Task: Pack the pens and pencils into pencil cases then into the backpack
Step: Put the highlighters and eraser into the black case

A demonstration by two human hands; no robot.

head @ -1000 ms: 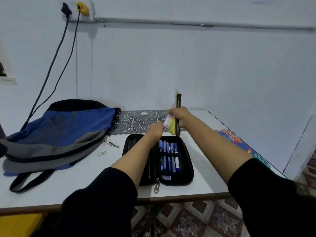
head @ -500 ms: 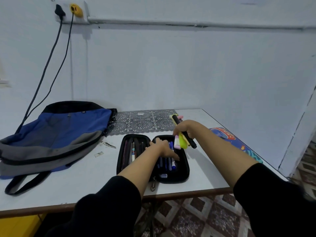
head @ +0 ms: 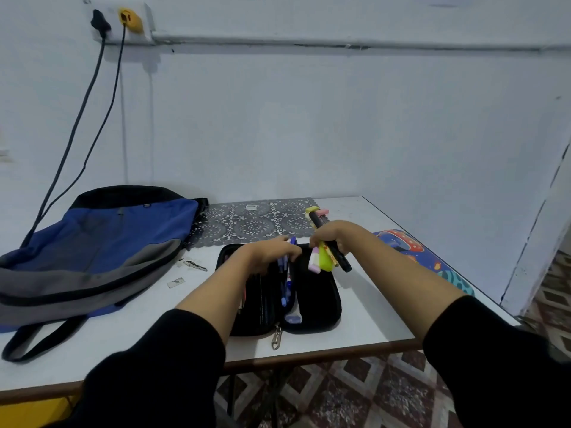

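Open pencil case [head: 315, 299], black and soft-walled, lay flat on the near centre of the table [head: 380, 316], its metal zip clip [head: 276, 336] hanging toward the near edge. Blue pens [head: 285, 284] stood in loops on the middle divider; dark pens filled the left half, and the right half showed only black lining.

The left hand [head: 272, 254] lay over the far end of the divider, fingers curled downward. Whether they pinched the divider or merely rested on it could not be told.

The right hand [head: 329, 239], above the far right corner of the case, gripped a slanted bundle in a closed fist: a black marker [head: 341, 261], a yellow highlighter [head: 326, 262] and a pink-and-white highlighter [head: 315, 264].

Judged by appearance, these are light, rigid, smooth plastic barrels, liable to slide against each other. A hold at mid-barrel would suit them best, with each released singly. The case itself looked pliant and would probably need steadying.

The blue-and-grey backpack [head: 92, 248] lay slumped on the far left, well apart from the case. A lace mat [head: 256, 225] lay beyond the case, and a colourful printed item [head: 423, 253] lay at the right edge.
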